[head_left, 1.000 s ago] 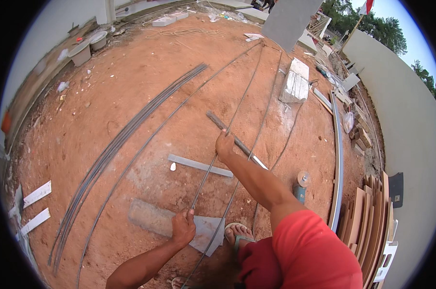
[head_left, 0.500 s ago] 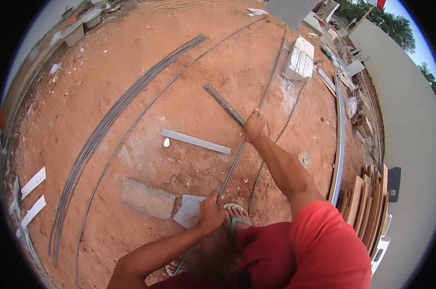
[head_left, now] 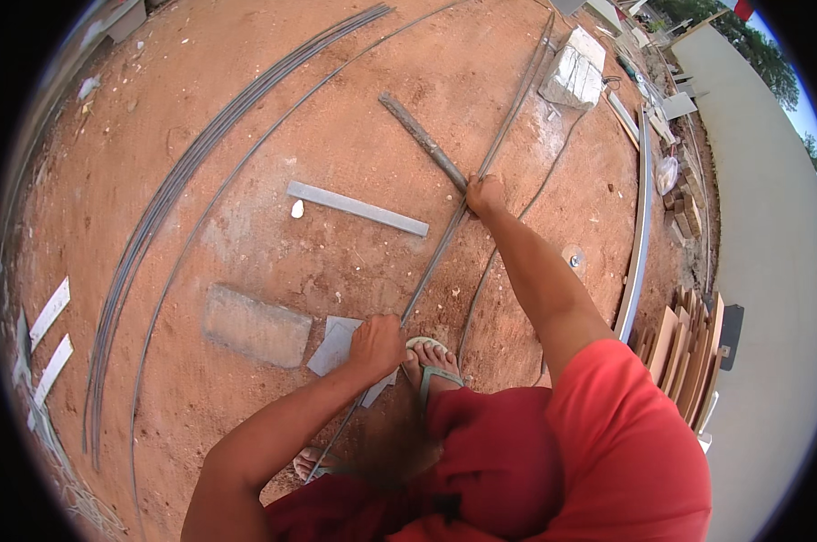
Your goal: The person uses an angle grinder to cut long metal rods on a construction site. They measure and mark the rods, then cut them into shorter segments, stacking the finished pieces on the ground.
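Observation:
A long, thin steel rod [head_left: 441, 250] slants across the ground between my hands. My left hand [head_left: 377, 348] is closed around its nearer part, beside grey tile pieces [head_left: 333, 344] and above my sandalled foot [head_left: 437, 363]. Farther out, my right hand [head_left: 486, 196] grips the same rod, with its arm stretched forward. A dark metal pipe [head_left: 419, 137] lies on the soil, its near end by my right hand. Beyond that hand the rod shows as two close lines. To the left rests a grey straight bar [head_left: 359, 210].
Several long rods [head_left: 169, 194] lie curved at left, near a single rod [head_left: 205, 217]. A flat slab [head_left: 256, 327] sits left of the tiles. A wrapped white block [head_left: 574, 70], a long metal profile [head_left: 642, 208], stacked boards [head_left: 693, 352] and a wall [head_left: 760, 226] line the right.
The view has tipped downward, so the ground things sit higher in the picture. Both hands keep hold of the rod. Beyond my right hand, one rod line has become two.

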The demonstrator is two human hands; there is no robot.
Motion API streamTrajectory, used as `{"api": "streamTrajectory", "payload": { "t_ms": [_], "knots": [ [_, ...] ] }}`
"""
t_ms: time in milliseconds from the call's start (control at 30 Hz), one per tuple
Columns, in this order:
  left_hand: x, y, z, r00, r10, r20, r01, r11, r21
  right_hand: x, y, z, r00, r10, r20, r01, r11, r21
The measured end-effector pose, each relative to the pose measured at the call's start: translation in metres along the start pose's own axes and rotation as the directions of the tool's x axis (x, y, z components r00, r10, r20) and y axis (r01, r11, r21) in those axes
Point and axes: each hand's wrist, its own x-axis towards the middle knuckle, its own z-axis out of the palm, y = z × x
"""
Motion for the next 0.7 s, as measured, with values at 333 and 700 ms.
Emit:
{"api": "streamTrajectory", "payload": {
  "t_ms": [333, 700],
  "knots": [
    [0.008, -0.015, 0.013, 0.998, -0.058, 0.038, 0.060, 0.996, -0.066, 0.010, 0.002, -0.004, 0.990, -0.108, 0.086, 0.133, 0.914, -0.384],
    [-0.007, -0.045, -0.001, 0.975, 0.000, -0.221, -0.066, 0.954, -0.294, 0.043, -0.018, 0.007, 0.985, -0.055, 0.165, 0.060, 0.998, -0.023]
  ]
}}
